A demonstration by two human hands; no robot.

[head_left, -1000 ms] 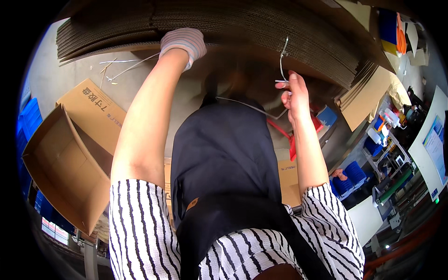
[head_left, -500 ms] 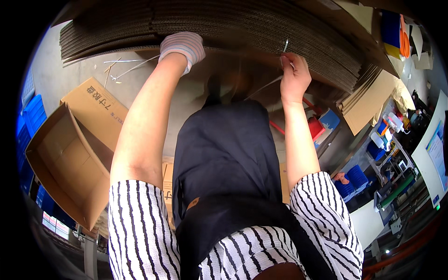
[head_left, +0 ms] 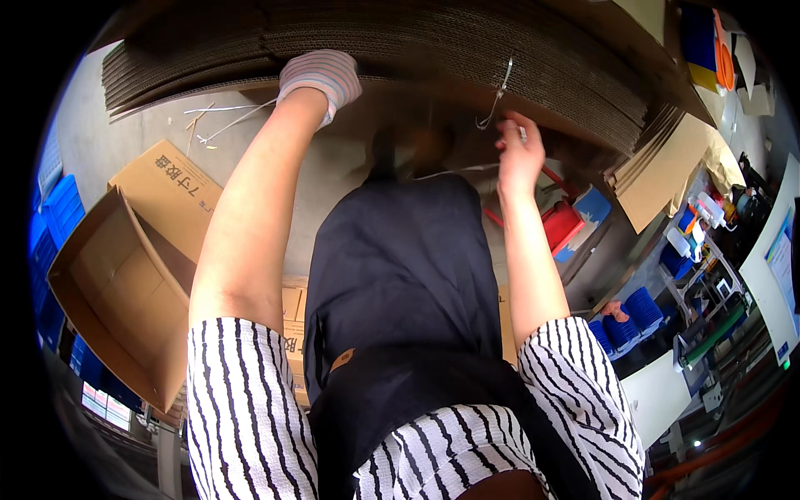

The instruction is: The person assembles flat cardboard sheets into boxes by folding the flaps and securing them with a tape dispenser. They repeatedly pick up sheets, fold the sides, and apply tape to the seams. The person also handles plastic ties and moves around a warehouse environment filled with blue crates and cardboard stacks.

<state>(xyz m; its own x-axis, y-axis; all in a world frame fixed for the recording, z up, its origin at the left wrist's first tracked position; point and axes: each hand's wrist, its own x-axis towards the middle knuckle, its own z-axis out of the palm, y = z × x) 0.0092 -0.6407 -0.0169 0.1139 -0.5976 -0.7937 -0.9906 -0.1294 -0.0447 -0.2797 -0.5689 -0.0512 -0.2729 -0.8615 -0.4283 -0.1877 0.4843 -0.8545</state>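
My left hand, in a striped knitted glove, rests against the front edge of a thick stack of flat cardboard sheets. Its fingertips are out of sight, so I cannot see whether it grips them. My bare right hand is just below the stack's right part, fingers curled and a little blurred. A thin white string runs from it leftward toward the dark apron on my lap. Above that hand, a knotted white tie hangs on the stack's front with a loose looped end.
An open cardboard box stands at left, beside blue crates. White string pieces lie on the floor under the stack. A red stool-like object is right of my lap; more cardboard sheets lean behind it.
My right hand has moved down, away from the tie on the stack, whose knotted loose end now hangs visible. The string at that hand has dropped with it. My left hand stays almost in place.
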